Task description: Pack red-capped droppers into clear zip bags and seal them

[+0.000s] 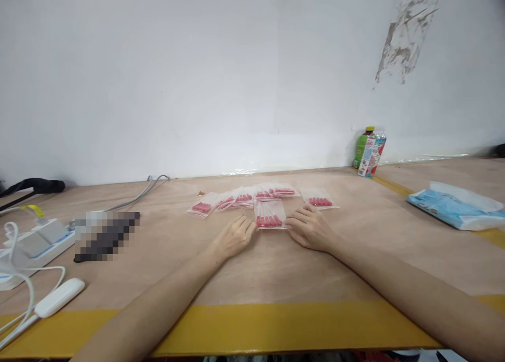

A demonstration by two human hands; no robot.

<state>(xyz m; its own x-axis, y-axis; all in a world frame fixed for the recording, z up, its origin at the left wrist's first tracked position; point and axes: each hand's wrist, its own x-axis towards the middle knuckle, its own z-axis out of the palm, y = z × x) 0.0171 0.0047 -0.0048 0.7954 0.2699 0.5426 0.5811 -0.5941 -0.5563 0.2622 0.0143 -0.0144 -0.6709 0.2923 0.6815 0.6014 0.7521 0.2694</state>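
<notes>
A small clear plastic bag (270, 214) with several red-ended pieces in it lies between my hands in the middle of the table. My left hand (238, 237) is closed, its fingertips pinched at the bag's lower left edge. At the right edge, the curled fingers of my right hand (310, 228) hold the same bag. Just behind it, similar bags (243, 198) overlap in a loose row. One more bag (320, 200) lies apart, beyond my right hand. What exactly the red-ended pieces are is too small to tell.
On the left are a white power strip (41, 254) with cables, a white cable box (59, 298) and a pixelated dark item (108, 238). To the right lies a blue tissue pack (450, 208). A green bottle (360, 150) and a carton (372, 154) stand by the wall.
</notes>
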